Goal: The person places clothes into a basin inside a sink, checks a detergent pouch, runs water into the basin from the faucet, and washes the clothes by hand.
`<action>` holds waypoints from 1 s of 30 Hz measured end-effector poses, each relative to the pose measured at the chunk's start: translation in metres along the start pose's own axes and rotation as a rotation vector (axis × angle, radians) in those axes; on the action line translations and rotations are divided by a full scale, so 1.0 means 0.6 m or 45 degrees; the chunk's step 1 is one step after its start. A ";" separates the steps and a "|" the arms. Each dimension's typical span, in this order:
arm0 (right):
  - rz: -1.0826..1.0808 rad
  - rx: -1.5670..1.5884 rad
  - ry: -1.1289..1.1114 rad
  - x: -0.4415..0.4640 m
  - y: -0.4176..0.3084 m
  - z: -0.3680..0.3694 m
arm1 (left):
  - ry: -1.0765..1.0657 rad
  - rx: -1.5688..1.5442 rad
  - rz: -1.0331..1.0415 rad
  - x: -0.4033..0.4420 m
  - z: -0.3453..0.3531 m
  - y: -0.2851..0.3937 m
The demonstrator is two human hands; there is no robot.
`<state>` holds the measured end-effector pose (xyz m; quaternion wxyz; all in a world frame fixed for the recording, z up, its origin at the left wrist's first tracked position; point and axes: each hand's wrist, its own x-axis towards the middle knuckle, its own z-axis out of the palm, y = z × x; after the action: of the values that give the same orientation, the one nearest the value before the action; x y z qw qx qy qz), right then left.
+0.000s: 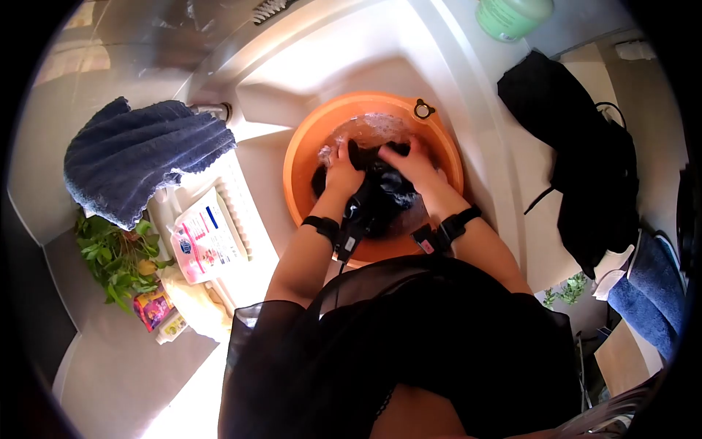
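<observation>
An orange basin (299, 124) holds sudsy water and a wet black cloth (380, 194). On the left side of the basin, my left hand (342, 170) presses on the cloth, its fingers bent around a dark fold. My right hand (414, 161) is at the right side of the same cloth, with a dark piece between its thumb and fingers. Both hands are inside the basin's rim, a short gap apart. Black straps with small devices are round both wrists. The cloth's underside is hidden in the water.
Left of the basin are a dark blue towel (146, 157), a white and pink package (208, 238) and a leafy plant (113, 252). Black clothing (592, 168) lies over the right ledge. A green bottle (512, 16) stands at the top right.
</observation>
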<state>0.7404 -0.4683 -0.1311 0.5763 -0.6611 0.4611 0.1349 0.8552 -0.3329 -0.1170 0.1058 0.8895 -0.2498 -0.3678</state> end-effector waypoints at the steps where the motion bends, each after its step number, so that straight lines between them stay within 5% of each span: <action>1: 0.157 0.371 -0.053 0.000 -0.003 0.003 | -0.115 -0.350 -0.018 0.005 -0.004 -0.006; 4: 0.382 1.215 -0.349 -0.017 -0.021 0.001 | -0.286 -0.862 0.225 -0.044 -0.035 0.044; 7: 0.349 1.684 -0.656 -0.063 -0.039 -0.023 | -0.045 -0.887 0.721 -0.071 -0.007 0.057; 10: 0.314 1.744 -0.913 -0.052 -0.015 0.001 | 0.044 -0.725 0.479 -0.115 -0.037 0.081; 13: -0.038 1.651 -0.424 -0.054 -0.019 0.038 | 0.126 -0.714 0.532 -0.118 -0.037 0.078; 16: 0.025 1.843 -0.777 -0.066 -0.024 0.036 | 0.240 -0.745 0.582 -0.129 -0.046 0.084; 22: -0.054 1.296 -0.284 -0.137 -0.078 -0.008 | 0.391 -0.874 0.434 -0.114 -0.062 0.058; 26: -0.279 1.412 -0.184 -0.146 -0.068 -0.069 | 0.605 -0.446 0.868 -0.129 -0.115 0.004; 28: -0.559 1.250 -0.086 -0.140 -0.050 -0.100 | 0.453 -0.395 0.746 -0.157 -0.133 -0.025; 30: -0.532 1.143 -0.102 -0.140 -0.033 -0.120 | 0.360 -0.325 0.687 -0.179 -0.129 -0.055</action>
<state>0.6851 -0.4959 -0.0373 0.8361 -0.4205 0.3087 -0.1700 0.8572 -0.2483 -0.0103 0.3437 0.8130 -0.4110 -0.2280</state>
